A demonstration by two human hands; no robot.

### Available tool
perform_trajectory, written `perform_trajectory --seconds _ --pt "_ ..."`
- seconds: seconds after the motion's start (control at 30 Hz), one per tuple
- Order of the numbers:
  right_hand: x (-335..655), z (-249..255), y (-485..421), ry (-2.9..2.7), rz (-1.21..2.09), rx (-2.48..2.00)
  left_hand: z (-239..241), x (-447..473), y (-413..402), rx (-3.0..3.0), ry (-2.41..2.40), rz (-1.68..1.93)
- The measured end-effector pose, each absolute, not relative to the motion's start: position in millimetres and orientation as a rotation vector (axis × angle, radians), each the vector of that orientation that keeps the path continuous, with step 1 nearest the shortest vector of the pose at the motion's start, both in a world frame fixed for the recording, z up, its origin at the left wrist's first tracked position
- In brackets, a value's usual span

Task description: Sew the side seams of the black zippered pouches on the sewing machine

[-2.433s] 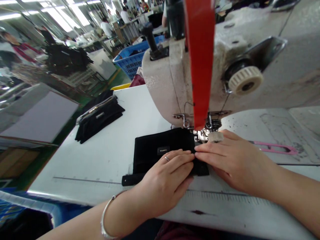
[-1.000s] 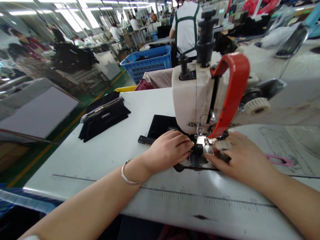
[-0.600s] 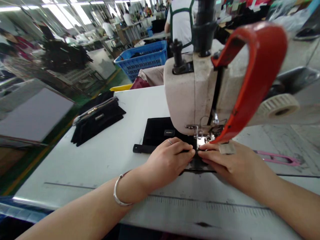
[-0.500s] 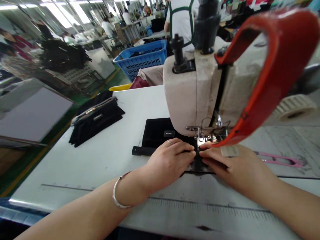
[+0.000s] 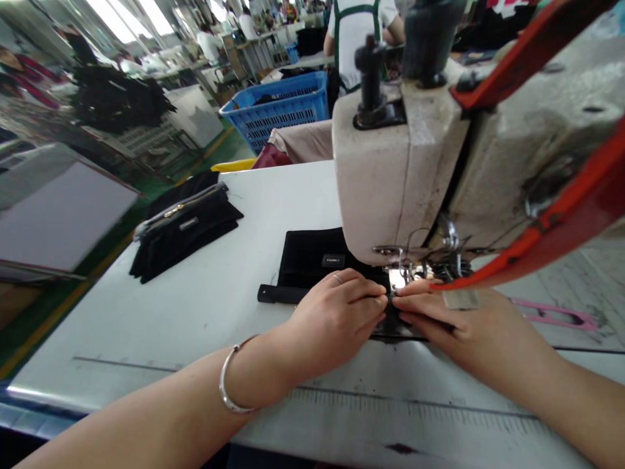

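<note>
- Work in hand: a flat black cloth (image 5: 305, 254) with a small label (image 5: 333, 260) is lying on the pale surface (image 5: 161, 326), its right part running in under the head of a sewing machine (image 5: 375, 182); a narrow black strip (image 5: 280, 294) is lining its near edge.
- Left hand (image 5: 336, 312): the fingers are lying close together, their tips resting on the strip just beside the metal foot (image 5: 396, 279); whether they are pinching it cannot be told.
- Right hand (image 5: 481, 319): the fingers are extending leftward, nearly meeting the left fingertips; their grip is hiding beneath them and cannot be told.
- Step, as judged: the hands are seemingly aligning the strip and cloth at the foot. The next move is probably calling for even, flat guiding, with fingertips staying clear of the needle.
- Containers: beyond the surface, a blue basket (image 5: 288, 120) is holding something dark, too small to identify. A stack of black pouches (image 5: 185, 228) is lying at the far left of the surface, a zipper (image 5: 178, 210) showing on top; their contents are not showing.
</note>
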State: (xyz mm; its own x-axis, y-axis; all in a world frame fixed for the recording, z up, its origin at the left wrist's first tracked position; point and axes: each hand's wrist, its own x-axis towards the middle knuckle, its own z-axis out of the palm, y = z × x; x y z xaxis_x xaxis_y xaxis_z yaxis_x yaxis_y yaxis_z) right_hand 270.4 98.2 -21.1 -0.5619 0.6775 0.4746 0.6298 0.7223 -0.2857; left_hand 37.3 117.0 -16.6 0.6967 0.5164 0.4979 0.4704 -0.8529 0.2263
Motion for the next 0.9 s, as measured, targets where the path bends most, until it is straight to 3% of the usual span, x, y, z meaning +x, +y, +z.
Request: perform_trajectory --seconds 0.9 --pt "266 -23 93 -2.393 0.078 -0.984 -19 38 116 2.730 0.840 0.910"
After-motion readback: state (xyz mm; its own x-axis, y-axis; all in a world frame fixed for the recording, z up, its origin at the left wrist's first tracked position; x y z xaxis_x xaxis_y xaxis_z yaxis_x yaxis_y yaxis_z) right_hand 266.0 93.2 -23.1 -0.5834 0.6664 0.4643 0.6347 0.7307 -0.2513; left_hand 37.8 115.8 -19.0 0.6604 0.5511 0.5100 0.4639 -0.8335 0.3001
